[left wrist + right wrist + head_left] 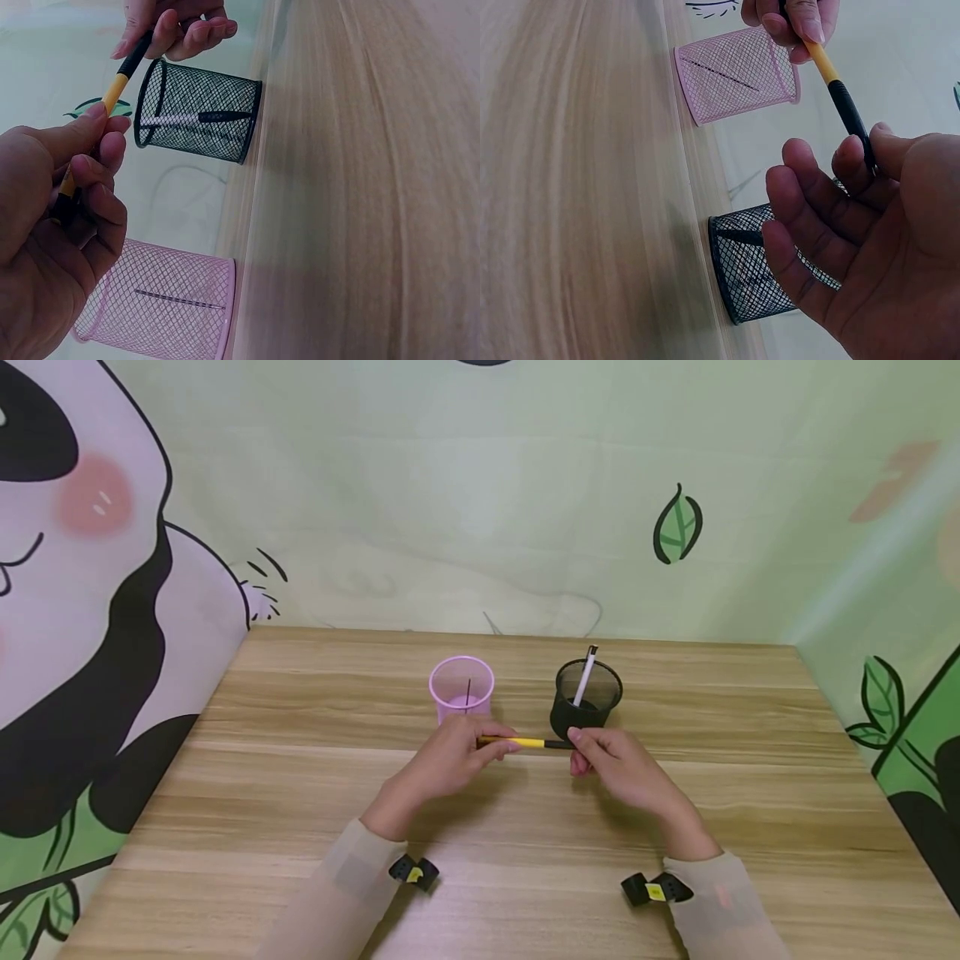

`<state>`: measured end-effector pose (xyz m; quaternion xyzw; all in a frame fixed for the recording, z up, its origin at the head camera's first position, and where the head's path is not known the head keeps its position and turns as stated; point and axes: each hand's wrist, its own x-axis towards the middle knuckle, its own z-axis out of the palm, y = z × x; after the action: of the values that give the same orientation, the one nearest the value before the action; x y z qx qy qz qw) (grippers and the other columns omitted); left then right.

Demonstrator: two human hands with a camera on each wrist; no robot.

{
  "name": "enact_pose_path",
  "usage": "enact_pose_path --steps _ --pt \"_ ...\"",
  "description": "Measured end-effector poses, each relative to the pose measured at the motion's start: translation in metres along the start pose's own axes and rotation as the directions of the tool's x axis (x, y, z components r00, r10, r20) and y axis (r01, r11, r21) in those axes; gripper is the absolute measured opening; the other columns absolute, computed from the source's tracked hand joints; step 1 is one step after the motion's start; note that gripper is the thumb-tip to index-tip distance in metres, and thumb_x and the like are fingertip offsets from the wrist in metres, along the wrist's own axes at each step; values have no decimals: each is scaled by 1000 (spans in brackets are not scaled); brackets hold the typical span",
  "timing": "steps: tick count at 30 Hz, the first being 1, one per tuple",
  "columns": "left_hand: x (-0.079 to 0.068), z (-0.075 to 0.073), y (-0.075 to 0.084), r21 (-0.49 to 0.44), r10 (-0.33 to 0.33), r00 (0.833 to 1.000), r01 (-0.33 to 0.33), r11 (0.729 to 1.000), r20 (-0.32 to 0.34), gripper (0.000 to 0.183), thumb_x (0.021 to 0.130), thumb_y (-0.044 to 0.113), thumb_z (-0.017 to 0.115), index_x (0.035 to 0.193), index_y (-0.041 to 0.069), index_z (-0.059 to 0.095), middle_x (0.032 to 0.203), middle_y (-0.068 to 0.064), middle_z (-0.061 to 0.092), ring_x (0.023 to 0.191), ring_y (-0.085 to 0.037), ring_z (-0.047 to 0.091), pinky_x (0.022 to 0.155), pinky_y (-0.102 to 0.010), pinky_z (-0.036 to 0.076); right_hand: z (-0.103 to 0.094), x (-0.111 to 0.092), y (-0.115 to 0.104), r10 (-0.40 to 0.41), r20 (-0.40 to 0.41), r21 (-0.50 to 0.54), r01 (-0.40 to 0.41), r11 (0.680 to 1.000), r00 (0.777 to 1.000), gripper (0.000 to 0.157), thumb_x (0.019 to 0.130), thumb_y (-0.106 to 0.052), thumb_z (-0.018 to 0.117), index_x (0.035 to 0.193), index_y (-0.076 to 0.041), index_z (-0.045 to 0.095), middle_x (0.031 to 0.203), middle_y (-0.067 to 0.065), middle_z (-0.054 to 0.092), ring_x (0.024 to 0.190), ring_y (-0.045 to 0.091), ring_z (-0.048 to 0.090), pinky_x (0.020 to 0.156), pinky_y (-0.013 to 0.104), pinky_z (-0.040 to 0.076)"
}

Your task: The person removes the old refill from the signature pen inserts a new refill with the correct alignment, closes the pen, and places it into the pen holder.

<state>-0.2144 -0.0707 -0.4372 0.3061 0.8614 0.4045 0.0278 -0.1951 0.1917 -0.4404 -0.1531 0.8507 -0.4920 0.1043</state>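
Observation:
A yellow and black pen (531,743) lies crosswise between both hands, above the table. My left hand (456,753) holds its yellow barrel between thumb and curled fingers, covering part of that end. At the other end, the thumb and index finger of my right hand (626,770) pinch the black grip, while the remaining fingers are loosely bent in the right wrist view. Behind the left hand stands a pink mesh pen cup (176,270) with a thin dark rod (468,689) inside. Just beyond the right hand is a black mesh pen cup (564,717) holding a white pen (585,678) with a dark grip.
Both cups stand upright, side by side with a gap, toward the back of the wooden table (315,777). A pale green wall sheet (450,527) with panda and leaf drawings rises behind the table's back edge. Small black devices (657,889) sit at both wrists.

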Motion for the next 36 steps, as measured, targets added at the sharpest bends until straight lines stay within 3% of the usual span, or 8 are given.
enact_pose_path --steps 11,25,31,36 --pt "0 -2 0 -16 -10 1000 10 1000 15 16 94 29 63 99 19 74 77 -5 69 61 -7 50 54 -21 42 -2 0 0 -12 8 -34 12 999 1000 40 101 -40 47 77 -12 62 76 4 65 78 27 60 73 37 53" --pt "0 -2 -1 -11 3 1000 -3 1000 17 18 94 30 62 100 18 74 77 -3 67 62 -7 49 54 -22 42 -7 -2 1 -47 52 15 46 999 998 30 99 -33 53 88 -6 62 79 5 65 80 27 62 76 38 55" --pt "-1 -2 -1 -6 -1 1000 1 1000 18 19 94 30 62 101 18 74 77 -5 68 61 -6 47 53 -21 39 -9 -2 -1 -48 57 26 47 999 997 18 98 -29 57 89 -14 62 80 6 66 80 31 63 75 41 55" --pt "-1 -2 -1 -11 -2 1000 2 1000 22 20 95 30 61 101 17 74 77 -5 68 62 -9 49 53 -21 39 -9 -3 -1 -51 68 36 49 998 996 16 98 -26 57 92 -12 61 81 7 65 81 35 62 74 40 55"
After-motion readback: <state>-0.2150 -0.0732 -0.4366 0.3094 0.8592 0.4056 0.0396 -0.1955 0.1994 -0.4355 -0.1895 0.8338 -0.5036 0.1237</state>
